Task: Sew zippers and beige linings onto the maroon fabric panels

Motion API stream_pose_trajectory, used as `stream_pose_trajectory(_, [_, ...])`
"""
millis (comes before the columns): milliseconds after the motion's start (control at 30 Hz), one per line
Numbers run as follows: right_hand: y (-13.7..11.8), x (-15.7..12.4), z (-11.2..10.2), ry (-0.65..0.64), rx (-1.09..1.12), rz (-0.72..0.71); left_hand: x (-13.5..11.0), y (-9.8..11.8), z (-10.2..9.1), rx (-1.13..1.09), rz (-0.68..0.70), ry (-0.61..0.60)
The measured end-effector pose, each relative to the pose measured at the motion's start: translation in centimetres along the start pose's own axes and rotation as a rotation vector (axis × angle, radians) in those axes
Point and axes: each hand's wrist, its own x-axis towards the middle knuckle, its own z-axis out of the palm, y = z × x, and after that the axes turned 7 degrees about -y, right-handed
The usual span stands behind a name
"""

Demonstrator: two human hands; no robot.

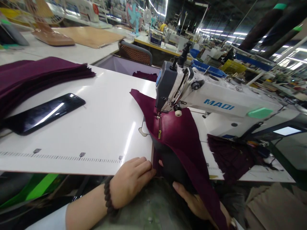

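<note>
I see my left hand [130, 182] at the near edge of the wide white sewing table [96, 127], fingers curled and closing on the lower edge of the dark maroon fabric piece [182, 137]. My right hand [195, 201] sits lower, beneath the cloth where it drapes off the table; the palm faces up with the fingers spread, supporting the fabric from below, and part of that hand is hidden by the cloth, so I cannot tell how firmly it holds. The fabric runs from under the needle head of the white MAQI sewing machine [216, 99] down over the table edge between my hands. A brass-coloured zipper pull [159, 129] lies on it just below the presser foot. To my left there is open white tabletop as far as the black glossy smartphone [45, 111] and the stack of folded maroon fabric pieces [38, 75] at the far left edge. A printed ruler strip [59, 157] runs along the near edge
</note>
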Motion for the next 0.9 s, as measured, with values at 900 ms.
stream_pose_trajectory(900, [-3.2,1.4,-3.1,-0.186,-0.062,0.073,0.6,-0.8,-0.3,0.01,0.058,0.001])
